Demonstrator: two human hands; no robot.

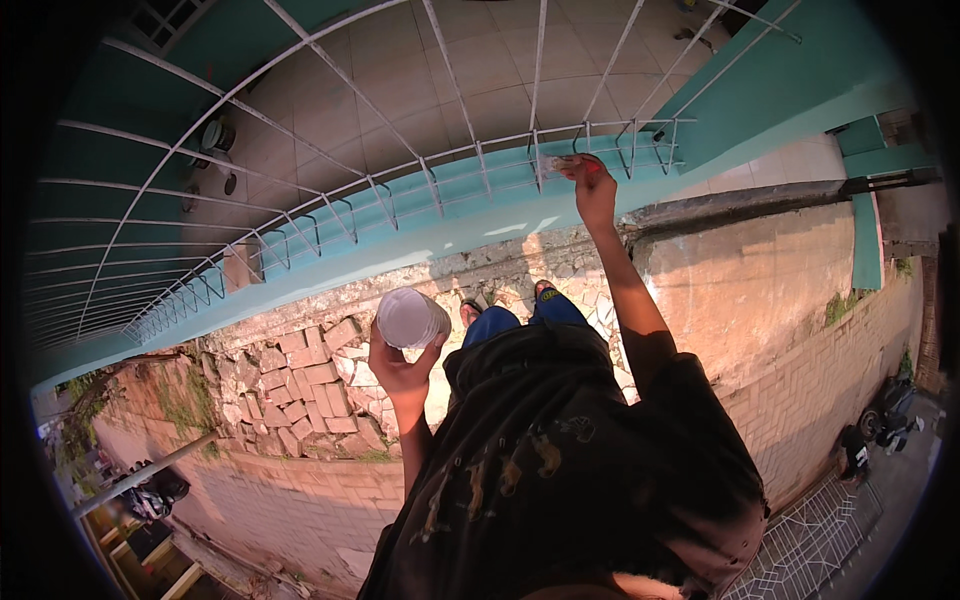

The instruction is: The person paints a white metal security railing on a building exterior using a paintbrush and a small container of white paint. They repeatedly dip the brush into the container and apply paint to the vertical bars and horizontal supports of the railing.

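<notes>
Wall side: sunlit stone ground (pixel 315 385) beside a teal ledge (pixel 450 208) topped by white metal bars (pixel 540 70).
Left hand (pixel 403 378): raised from a bent elbow, fingers and thumb curled around a white cup (pixel 408 322).
Right hand (pixel 596 192): at the end of an outstretched arm (pixel 635 300), fingertips pinching a small red-and-pale thing (pixel 562 164), too small to identify; contact with the bars cannot be told.
Cup place: in the left hand, apart from the ledge, over the stones.
Count: 1 cup, 1 pinched thing, 2 sandalled feet (pixel 470 312).
Barrier: bars between the person and a tiled floor (pixel 370 110).
Far right: 1 motorbike (pixel 885 415), near a patterned metal gate (pixel 820 545).
</notes>
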